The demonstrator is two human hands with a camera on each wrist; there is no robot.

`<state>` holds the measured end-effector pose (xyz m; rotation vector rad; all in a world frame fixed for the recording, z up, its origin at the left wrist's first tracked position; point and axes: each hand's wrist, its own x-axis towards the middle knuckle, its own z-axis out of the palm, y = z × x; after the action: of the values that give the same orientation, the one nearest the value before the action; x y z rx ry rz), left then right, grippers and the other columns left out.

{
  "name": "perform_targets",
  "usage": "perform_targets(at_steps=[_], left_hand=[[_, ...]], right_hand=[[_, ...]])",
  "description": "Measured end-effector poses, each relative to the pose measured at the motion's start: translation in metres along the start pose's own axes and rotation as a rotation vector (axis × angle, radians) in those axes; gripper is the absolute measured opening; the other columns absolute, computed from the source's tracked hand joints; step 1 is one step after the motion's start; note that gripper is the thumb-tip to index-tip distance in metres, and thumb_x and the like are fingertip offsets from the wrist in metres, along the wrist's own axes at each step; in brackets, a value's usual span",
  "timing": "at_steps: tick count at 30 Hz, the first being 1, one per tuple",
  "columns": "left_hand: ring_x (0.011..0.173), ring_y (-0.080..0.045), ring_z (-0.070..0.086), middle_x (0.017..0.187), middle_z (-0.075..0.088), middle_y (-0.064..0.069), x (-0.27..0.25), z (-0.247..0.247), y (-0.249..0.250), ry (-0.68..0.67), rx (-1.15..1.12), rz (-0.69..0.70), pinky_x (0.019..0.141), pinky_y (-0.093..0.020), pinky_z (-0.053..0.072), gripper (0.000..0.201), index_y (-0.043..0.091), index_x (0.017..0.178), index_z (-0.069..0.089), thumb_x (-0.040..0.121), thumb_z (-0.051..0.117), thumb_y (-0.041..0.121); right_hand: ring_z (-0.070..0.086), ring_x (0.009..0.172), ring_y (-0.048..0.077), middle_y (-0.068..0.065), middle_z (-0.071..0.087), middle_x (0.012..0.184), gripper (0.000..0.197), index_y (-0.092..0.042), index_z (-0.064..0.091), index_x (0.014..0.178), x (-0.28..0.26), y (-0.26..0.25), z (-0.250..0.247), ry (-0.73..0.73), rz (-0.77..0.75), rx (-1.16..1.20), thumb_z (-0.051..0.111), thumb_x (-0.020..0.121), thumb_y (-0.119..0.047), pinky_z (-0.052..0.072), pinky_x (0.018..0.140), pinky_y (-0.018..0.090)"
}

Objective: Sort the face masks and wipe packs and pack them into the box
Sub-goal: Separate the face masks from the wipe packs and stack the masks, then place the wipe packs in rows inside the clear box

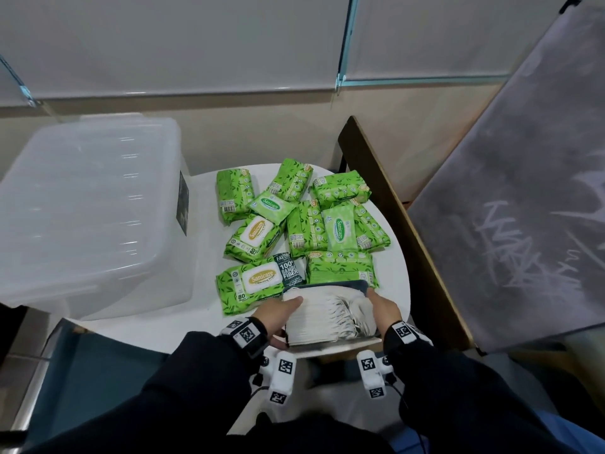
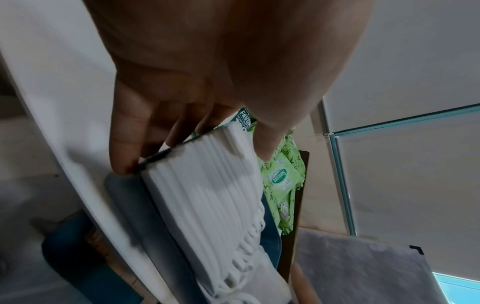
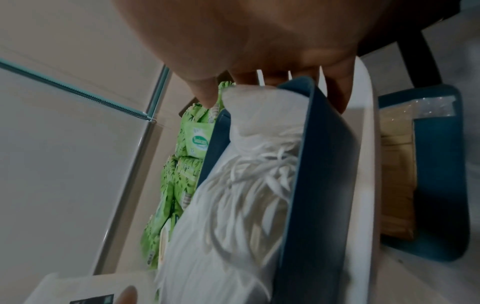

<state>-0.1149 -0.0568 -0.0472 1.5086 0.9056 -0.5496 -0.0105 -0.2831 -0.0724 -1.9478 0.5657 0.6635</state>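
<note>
A thick stack of white face masks [image 1: 327,317] with tangled ear loops sits in a dark blue tray [image 1: 330,284] at the near edge of the white round table [image 1: 397,283]. My left hand [image 1: 284,317] grips the left end, thumb on the masks [image 2: 207,195] and fingers [image 2: 124,144] at the tray's end. At the right end my right hand [image 1: 381,306] holds on, thumb over the masks [image 3: 246,195] and fingers behind the tray wall [image 3: 324,164]. Several green wipe packs [image 1: 304,224] lie scattered on the table beyond. A clear lidded plastic box [image 1: 88,208] stands to the left.
A dark wooden edge [image 1: 393,224] and a grey cloth panel [image 1: 507,191] close off the right side. A blue seat [image 1: 98,371] is below the table at the left. A blue basket [image 3: 441,164] with a brown pack sits low on the right.
</note>
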Motion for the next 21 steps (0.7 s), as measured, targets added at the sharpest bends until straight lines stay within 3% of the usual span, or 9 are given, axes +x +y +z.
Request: perform_targets(at_steps=[2,4,6,9,11,14,16,18,21], left_hand=[[0.087,-0.031,0.067,0.117,0.064,-0.015,0.004,0.002,0.002,0.006,0.012,-0.008,0.067,-0.051,0.064,0.057,0.007,0.125,0.061,0.093,0.066,0.054],[0.082,-0.029,0.068,0.111,0.065,-0.013,0.004,-0.002,0.002,-0.004,0.026,-0.018,0.076,-0.055,0.063,0.056,0.009,0.123,0.063,0.093,0.064,0.056],[0.091,-0.027,0.068,0.117,0.064,-0.009,0.006,-0.01,0.002,0.029,0.096,0.001,0.083,-0.049,0.063,0.059,0.013,0.128,0.061,0.092,0.062,0.06],[0.113,-0.024,0.063,0.134,0.061,-0.003,-0.005,-0.036,0.015,0.198,0.259,0.233,0.087,-0.034,0.057,0.059,0.023,0.139,0.055,0.091,0.068,0.054],[0.105,-0.015,0.066,0.127,0.066,0.002,-0.026,-0.062,0.033,0.305,0.315,0.405,0.082,-0.023,0.055,0.042,0.028,0.128,0.064,0.09,0.073,0.044],[0.098,-0.004,0.067,0.113,0.071,0.01,-0.066,-0.115,0.058,0.491,0.315,0.603,0.09,-0.029,0.055,0.025,0.03,0.114,0.072,0.09,0.076,0.035],[0.099,-0.005,0.067,0.11,0.072,0.011,-0.091,-0.158,0.069,0.657,0.313,0.699,0.092,-0.029,0.051,0.022,0.029,0.11,0.073,0.088,0.078,0.03],[0.097,-0.008,0.065,0.108,0.069,0.01,-0.11,-0.2,0.072,0.81,0.362,0.722,0.089,-0.03,0.05,0.02,0.028,0.105,0.074,0.086,0.08,0.03],[0.093,-0.013,0.061,0.109,0.059,0.006,-0.118,-0.26,0.055,0.973,0.467,0.628,0.085,-0.032,0.046,0.014,0.03,0.096,0.073,0.085,0.08,0.034]], right_hand=[[0.061,0.111,0.036,0.025,0.065,0.124,0.043,0.0,0.065,0.104,0.008,0.001,-0.009,0.01,0.013,0.032,0.055,0.101,-0.042,0.047,0.101,0.041],[0.061,0.108,0.032,0.021,0.066,0.125,0.042,-0.004,0.067,0.111,0.016,0.006,-0.014,-0.029,-0.007,0.045,0.057,0.1,-0.043,0.047,0.102,0.041],[0.06,0.109,0.029,0.017,0.066,0.127,0.037,-0.006,0.067,0.12,0.015,0.005,-0.018,-0.034,-0.096,0.031,0.06,0.099,-0.036,0.045,0.099,0.037],[0.057,0.108,0.025,0.011,0.061,0.124,0.029,-0.013,0.063,0.124,0.0,-0.013,-0.021,-0.007,-0.266,0.095,0.066,0.097,-0.023,0.044,0.095,0.035],[0.057,0.115,0.024,0.006,0.06,0.125,0.019,-0.02,0.065,0.116,-0.016,-0.036,-0.017,-0.036,-0.359,0.137,0.066,0.097,-0.02,0.045,0.102,0.039],[0.06,0.113,0.017,0.001,0.066,0.119,0.012,-0.02,0.069,0.107,-0.047,-0.084,-0.001,-0.163,-0.467,0.205,0.067,0.096,-0.016,0.043,0.095,0.036],[0.061,0.108,0.01,-0.005,0.067,0.114,0.013,-0.017,0.069,0.11,-0.071,-0.118,0.02,-0.289,-0.512,0.187,0.064,0.098,-0.017,0.045,0.088,0.034],[0.063,0.103,0.013,-0.006,0.069,0.111,0.015,-0.018,0.07,0.111,-0.094,-0.147,0.047,-0.404,-0.54,0.155,0.064,0.098,-0.02,0.049,0.081,0.034],[0.065,0.093,0.018,0.001,0.073,0.107,0.016,-0.019,0.071,0.109,-0.118,-0.176,0.103,-0.562,-0.523,0.103,0.069,0.094,-0.023,0.051,0.074,0.035]])
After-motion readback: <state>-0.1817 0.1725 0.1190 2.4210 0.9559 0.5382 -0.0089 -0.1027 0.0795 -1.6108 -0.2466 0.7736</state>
